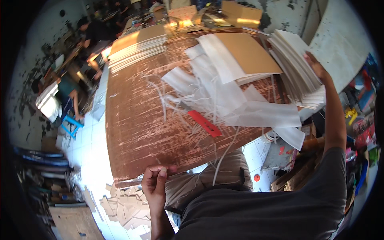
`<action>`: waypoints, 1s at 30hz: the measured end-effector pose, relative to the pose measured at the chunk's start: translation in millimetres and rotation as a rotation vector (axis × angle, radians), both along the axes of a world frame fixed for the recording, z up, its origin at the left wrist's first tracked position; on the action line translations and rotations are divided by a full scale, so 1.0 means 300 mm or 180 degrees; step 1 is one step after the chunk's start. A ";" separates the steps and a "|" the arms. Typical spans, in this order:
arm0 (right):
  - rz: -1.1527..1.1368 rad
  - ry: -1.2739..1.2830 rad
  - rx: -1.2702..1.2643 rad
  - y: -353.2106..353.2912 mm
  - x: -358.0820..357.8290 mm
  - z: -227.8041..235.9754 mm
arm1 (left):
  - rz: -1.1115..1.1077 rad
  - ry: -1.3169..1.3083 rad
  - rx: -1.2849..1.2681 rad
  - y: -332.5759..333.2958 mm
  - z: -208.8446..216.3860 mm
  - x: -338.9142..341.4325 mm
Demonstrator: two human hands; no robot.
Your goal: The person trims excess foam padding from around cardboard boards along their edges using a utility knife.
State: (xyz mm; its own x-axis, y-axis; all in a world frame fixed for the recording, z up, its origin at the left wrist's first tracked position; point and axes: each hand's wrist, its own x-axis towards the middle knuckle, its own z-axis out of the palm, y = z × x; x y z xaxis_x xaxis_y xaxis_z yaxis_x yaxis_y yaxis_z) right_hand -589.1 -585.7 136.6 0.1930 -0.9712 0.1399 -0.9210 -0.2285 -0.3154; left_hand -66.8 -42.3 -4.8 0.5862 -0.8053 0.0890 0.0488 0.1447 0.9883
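My right hand (pixel 317 67) reaches far out to the right, its fingers on the upper edge of a leaning stack of white-faced sheets (pixel 294 64). Part of its grip is hidden. At the near left edge of the brown table (pixel 132 132), my left hand (pixel 157 180) is closed, thumb against curled fingers; what it holds, if anything, I cannot make out. Loose white sheet pieces (pixel 224 96) and thin cut strips lie in the middle of the tabletop. A red cutter knife (pixel 205 123) rests among them. Beyond these is a pile topped with a brown board (pixel 248 54).
Another stack of brown-topped boards (pixel 138 44) stands at the table's far left. Cardboard boxes (pixel 240 15) are beyond the far edge. Board offcuts (pixel 124 206) litter the floor at lower left. Two people sit at left, one near a blue stool (pixel 72 126).
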 end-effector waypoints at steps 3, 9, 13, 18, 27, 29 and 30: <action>-0.0598 0.0702 -0.1339 -0.043 -0.070 -0.024 | 0.0125 0.0046 -0.0098 0.007 -0.002 0.025; -0.0575 0.1072 -0.1905 -0.026 -0.019 -0.002 | 0.0190 0.0034 -0.0070 0.011 -0.010 0.038; -0.0178 -0.0058 -0.0382 0.022 0.010 0.050 | 0.0052 -0.0078 -0.0091 -0.001 0.007 0.027; -0.0533 0.0889 -0.1955 -0.066 -0.092 0.022 | -0.0012 -0.0084 -0.0069 -0.014 -0.001 0.018; -0.0478 0.0085 -0.0526 -0.064 -0.053 0.031 | 0.0043 -0.0099 -0.0078 -0.002 0.007 0.035; -0.0808 0.0516 -0.0886 -0.070 -0.044 0.033 | 0.0091 -0.0063 -0.0095 -0.005 0.010 0.032; -0.0888 0.0748 -0.0783 -0.057 -0.029 0.029 | 0.0107 -0.0068 -0.0088 -0.002 0.011 0.034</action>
